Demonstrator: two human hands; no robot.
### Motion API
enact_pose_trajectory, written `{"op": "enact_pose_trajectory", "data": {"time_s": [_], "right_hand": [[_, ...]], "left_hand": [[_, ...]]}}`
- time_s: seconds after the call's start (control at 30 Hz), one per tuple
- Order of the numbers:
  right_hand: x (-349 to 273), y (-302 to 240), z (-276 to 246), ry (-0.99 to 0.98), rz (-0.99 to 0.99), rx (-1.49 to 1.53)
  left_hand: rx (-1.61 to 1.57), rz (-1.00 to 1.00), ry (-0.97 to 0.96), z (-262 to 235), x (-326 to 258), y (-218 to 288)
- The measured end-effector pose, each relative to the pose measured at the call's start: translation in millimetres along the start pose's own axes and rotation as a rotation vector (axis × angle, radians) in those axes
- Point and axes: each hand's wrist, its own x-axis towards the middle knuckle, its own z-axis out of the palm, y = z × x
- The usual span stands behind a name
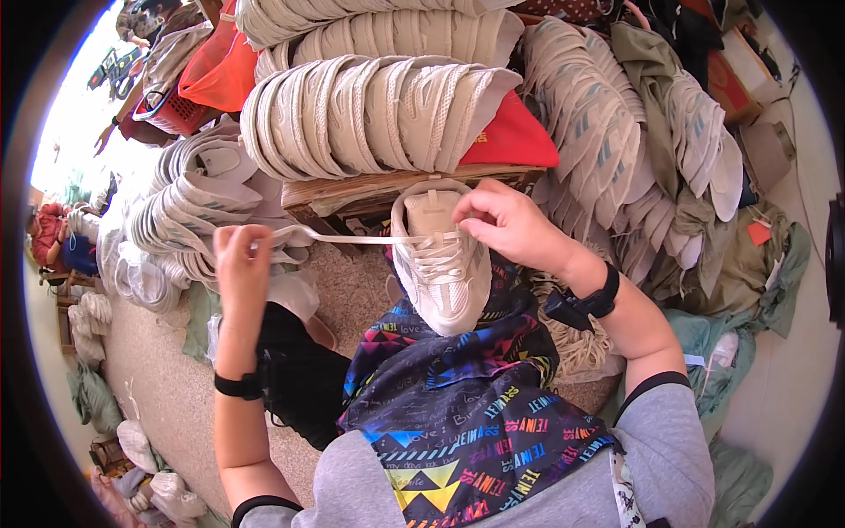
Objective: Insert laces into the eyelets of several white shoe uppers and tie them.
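A white and beige sneaker (pixel 446 290) rests toe toward me on my lap, its heel against the wooden bench. White laces cross its lower front. My left hand (pixel 242 268), off to the left of the shoe, is closed on a white shoelace (pixel 361 239). That lace runs taut from the hand to the upper eyelets. At the shoe's right collar, my right hand (pixel 506 222) has its thumb and fingers pinched near the top eyelets. What sits between those fingertips is too small to make out.
Beige shoe uppers (pixel 370 114) stand nested in rows on a wooden bench (pixel 352 195), beside a red cloth (pixel 515 136). More stacked uppers (pixel 189 211) lie at the left, others (pixel 585 106) at the right. A bundle of laces (pixel 581 343) hangs by my right forearm.
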Motion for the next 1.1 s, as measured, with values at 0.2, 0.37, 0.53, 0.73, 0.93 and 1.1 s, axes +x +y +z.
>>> {"op": "enact_pose_trajectory", "data": {"time_s": [0.2, 0.37, 0.53, 0.73, 0.93, 1.1], "right_hand": [[3, -14, 15, -0.037, -0.103, -0.618], [1, -13, 13, -0.217, 0.023, -0.453], [5, 12, 9, -0.254, 0.157, 0.052], [7, -7, 13, -0.025, 0.203, -0.157], [12, -18, 7, -0.193, 0.222, -0.332], [23, -10, 9, -0.38, 0.647, 0.304]], "left_hand": [[-0.333, -0.017, -0.241, 55, -22, 70], [-0.419, -0.031, -0.36, 85, -35, 94], [-0.482, -0.114, -0.404, 104, -40, 95], [-0.681, -0.408, -0.521, 96, -41, 94], [-0.804, -0.474, -0.539, 83, -39, 111], [-0.285, 0.308, -0.209, 88, -30, 109]]}}
